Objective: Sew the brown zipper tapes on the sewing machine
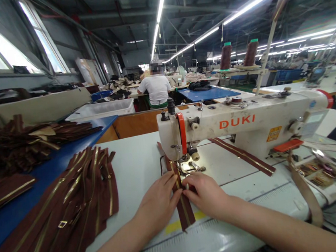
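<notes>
A brown zipper strip (185, 211) with brass-coloured teeth runs under the head of a white sewing machine (210, 123) marked DUKI. My left hand (159, 193) is on the strip's left side, fingers close together and thumb against the fabric, gripping it near the presser foot (188, 168). On the right edge, my right hand (204, 190) is closed, with curled fingers and thumb pinching the strip. Something small and pale shows at its fingertips; I cannot make it out. Both hands are just in front of the needle area, whose needle is hidden.
Many brown zipper strips (82, 196) lie piled at the left, partly on a blue surface (46, 172). Another zipper strip (244, 155) lies behind the machine arm. A tray of small parts (322, 173) sits at right. Thread cones (226, 56) stand behind; a person (155, 89) sits farther back.
</notes>
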Demonstrator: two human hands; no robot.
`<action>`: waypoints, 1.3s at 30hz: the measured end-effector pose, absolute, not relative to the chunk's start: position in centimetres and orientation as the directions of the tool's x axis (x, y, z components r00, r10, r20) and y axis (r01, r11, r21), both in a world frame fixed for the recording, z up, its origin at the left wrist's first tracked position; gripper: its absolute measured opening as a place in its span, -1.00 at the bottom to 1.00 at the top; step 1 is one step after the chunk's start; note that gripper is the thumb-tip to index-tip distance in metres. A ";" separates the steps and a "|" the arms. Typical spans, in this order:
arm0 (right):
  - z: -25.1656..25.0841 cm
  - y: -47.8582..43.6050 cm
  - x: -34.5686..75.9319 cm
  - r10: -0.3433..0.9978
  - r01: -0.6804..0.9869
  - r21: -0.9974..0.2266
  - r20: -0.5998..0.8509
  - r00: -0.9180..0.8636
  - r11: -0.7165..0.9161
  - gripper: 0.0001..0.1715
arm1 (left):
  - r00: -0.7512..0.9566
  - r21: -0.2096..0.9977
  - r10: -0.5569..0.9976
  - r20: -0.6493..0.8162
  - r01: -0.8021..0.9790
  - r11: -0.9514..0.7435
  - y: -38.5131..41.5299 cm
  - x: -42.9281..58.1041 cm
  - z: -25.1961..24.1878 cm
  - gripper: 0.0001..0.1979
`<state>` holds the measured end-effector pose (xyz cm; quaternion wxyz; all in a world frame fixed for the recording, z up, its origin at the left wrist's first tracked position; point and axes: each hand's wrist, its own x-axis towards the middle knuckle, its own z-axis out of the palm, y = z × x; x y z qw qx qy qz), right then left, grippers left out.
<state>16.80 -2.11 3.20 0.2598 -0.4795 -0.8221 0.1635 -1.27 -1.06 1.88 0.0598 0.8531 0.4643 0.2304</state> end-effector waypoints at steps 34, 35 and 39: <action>3.3 -1.8 17.2 0.742 0.716 -0.211 0.289 -0.604 0.665 -0.82 | 0.580 0.052 0.705 0.408 0.756 -0.652 -1.1 -1.0 1.8 -0.73; 3.3 -1.6 17.5 0.735 0.698 -0.236 0.292 -0.612 0.676 -0.81 | 0.581 0.045 0.705 0.406 0.758 -0.651 -1.1 -1.0 1.8 -0.73; 3.4 0.9 19.6 0.746 0.612 -0.427 0.382 -0.545 0.666 -0.74 | 0.567 0.033 0.715 0.410 0.774 -0.632 -1.1 -1.0 1.7 -0.70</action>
